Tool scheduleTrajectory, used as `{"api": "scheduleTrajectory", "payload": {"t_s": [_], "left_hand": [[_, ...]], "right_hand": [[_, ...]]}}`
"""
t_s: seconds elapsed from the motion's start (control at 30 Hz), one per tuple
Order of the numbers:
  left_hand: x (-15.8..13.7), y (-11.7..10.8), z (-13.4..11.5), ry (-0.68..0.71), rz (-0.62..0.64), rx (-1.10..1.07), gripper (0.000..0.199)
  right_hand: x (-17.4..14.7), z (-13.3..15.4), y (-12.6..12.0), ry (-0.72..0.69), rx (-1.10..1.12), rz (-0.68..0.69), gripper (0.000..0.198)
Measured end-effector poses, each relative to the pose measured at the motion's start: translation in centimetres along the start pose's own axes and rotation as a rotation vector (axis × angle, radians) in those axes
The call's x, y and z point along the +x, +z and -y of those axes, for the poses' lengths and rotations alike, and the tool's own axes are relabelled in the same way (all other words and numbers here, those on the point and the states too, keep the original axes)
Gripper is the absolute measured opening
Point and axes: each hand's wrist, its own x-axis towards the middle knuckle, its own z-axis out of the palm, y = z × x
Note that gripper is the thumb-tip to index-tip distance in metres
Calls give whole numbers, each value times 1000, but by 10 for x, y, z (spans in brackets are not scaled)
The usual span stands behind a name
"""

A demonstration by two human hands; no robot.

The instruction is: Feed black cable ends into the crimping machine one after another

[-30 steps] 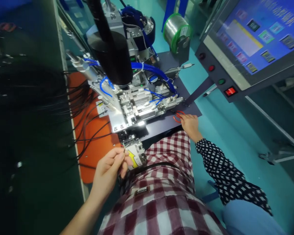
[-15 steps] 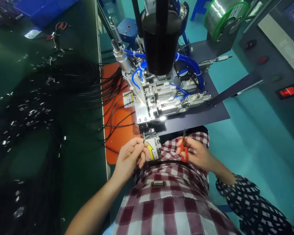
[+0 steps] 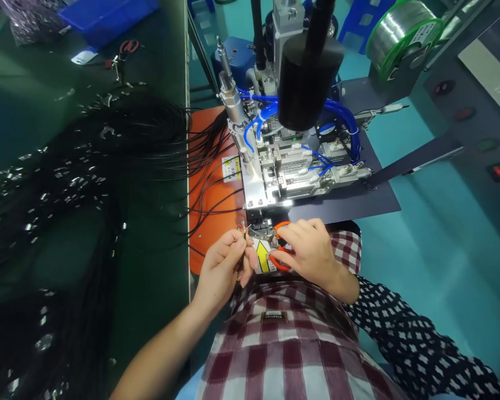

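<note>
My left hand (image 3: 229, 258) is closed, pinching a black cable (image 3: 245, 235) near its end. Thin bare wires fan out above the fingertips. In my right hand (image 3: 310, 250) is a pair of orange-handled scissors (image 3: 282, 265), its handles spread apart. Their narrow metal tips point left, close to the wire ends; I cannot tell whether they touch. Just below the tips is a label with a yellow arrow (image 3: 263, 256) on a small machine block, partly covered by my fingers.
A machine with metal cylinders (image 3: 304, 186) and blue tubes stands ahead on a dark plate. Black cables (image 3: 150, 133) run across an orange board (image 3: 208, 194) from the dark table at left. A solder wire spool (image 3: 404, 36) sits far right; a red-handled tool (image 3: 129, 47) lies far left.
My right hand has moved left, bringing the scissors up to the wires with their handles spread. My left hand still pinches the cable. The view has shifted slightly.
</note>
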Motion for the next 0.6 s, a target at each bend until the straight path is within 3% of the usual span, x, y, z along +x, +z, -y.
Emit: {"api": "scheduleTrajectory", "payload": {"t_s": [0.6], "left_hand": [[-4,-2,-1,-28,40,-16,24]], "right_hand": [[12,4,4,-60,-64,-68,36]]}}
